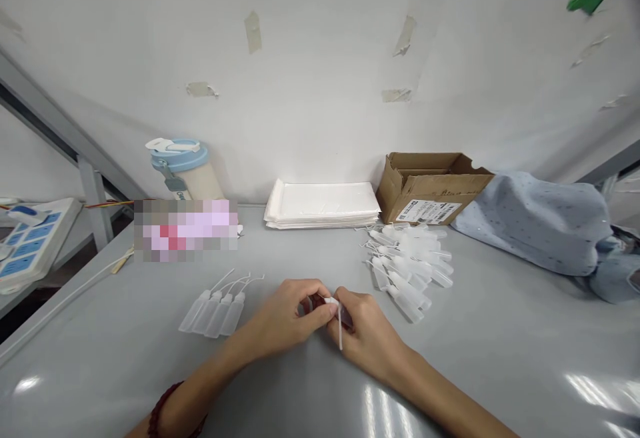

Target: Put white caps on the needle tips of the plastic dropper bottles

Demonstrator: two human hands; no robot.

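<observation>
In the head view, both my hands meet over the middle of the table around a small plastic squeeze bottle. Its white cap (331, 301) shows between my fingertips, and its thin white nozzle hangs down toward me. My left hand (295, 315) pinches the cap side with thumb and forefinger. Closed against it from the right is my right hand (367, 331), gripping near the nozzle; the bottle's body is mostly hidden by the fingers. Several like bottles (215, 315) lie side by side left of my left hand. A loose heap of more squeeze bottles (410, 265) sits to the right.
A stack of white padded envelopes (325, 205) lies against the wall. Right of it stand an open cardboard box (433, 191) and bluish fabric (540, 225). At back left are a blue-lidded tumbler (185, 165) and a blurred pink item (187, 228). A power strip (35, 238) is far left.
</observation>
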